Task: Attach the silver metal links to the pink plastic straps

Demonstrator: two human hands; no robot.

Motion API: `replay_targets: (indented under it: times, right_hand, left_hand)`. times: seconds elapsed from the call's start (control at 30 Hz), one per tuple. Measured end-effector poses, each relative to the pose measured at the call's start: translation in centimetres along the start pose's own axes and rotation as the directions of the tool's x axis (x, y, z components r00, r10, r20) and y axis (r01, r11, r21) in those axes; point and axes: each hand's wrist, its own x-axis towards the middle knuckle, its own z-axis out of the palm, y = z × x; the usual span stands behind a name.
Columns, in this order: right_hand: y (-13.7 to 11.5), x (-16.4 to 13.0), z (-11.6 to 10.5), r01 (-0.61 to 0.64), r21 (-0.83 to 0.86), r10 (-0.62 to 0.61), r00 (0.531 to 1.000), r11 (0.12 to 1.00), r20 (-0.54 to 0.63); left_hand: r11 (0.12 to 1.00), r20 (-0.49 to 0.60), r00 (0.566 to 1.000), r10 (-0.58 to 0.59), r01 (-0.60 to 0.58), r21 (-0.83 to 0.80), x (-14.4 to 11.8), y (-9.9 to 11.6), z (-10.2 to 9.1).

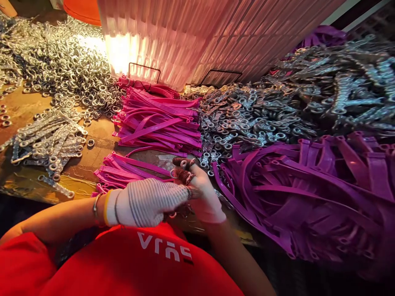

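Two gloved hands work a small metal ring at the near edge of a cluttered desk.

The left hand (145,202) and right hand (202,193) meet, fingers (184,176) pressed together, pinching a metal ring (184,163). Just beyond lie stacks of pink plastic straps (157,123); a purple strap heap (308,193) sits right. Loose silver rings (68,65) and metal links (247,119) cover the desk (21,111). No container is clearly seen.

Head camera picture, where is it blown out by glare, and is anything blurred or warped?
Head view: glare whites out the ribbed pink panel and nearby metal rings; the purple straps at right look smeared and stretched; the gloved left hand and right hand are fairly sharp.
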Motion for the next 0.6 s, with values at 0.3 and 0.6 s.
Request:
replay_targets:
  times: [0.3,0.6]
  right_hand:
    - [-1.0,-1.3,1.9,0.068,-0.028,-0.070,0.996,0.997,-0.056]
    - [-0.7,-0.1,-0.3,0.399,-0.337,-0.266,0.887,0.853,0.377]
  left_hand:
    - [0.552,-0.164,0.864,-0.476,0.149,-0.820,-0.2,-6.4,1.2]
    - [0.619,-0.025,0.903,-0.428,0.273,-0.736,-0.3,-4.4,0.3]
